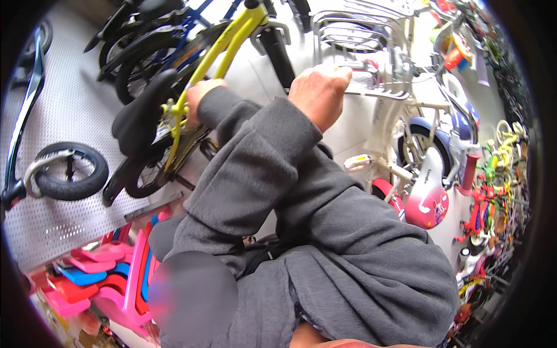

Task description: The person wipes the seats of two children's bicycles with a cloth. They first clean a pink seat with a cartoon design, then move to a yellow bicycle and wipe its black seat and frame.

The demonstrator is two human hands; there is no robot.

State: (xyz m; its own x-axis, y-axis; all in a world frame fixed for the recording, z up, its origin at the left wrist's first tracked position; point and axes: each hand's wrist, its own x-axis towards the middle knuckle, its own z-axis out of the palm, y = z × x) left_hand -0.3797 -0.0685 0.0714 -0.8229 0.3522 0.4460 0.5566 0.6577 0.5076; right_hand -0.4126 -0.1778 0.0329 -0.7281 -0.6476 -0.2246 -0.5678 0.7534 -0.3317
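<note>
My forearms, in grey sleeves, cross in front of me. My right hand [204, 96] reaches to the left side and is closed around the yellow frame of a bicycle [231, 45]. A black saddle [139, 113] sits near that hand. My left hand [319, 95] lies farther right, closed in a fist; whatever it grips is hidden under the fingers. It is close to a silver wire basket [360, 87] on a pale bicycle and to the yellow bicycle's black front tyre [275, 58].
A white and pink child's saddle [426, 194] and a red handlebar grip [469, 174] stand at the right. Several dark bicycles crowd the far left. A perforated metal platform [64, 110] bears a small wheel [68, 171]. Pink, red and blue plastic pieces [96, 275] lie lower left.
</note>
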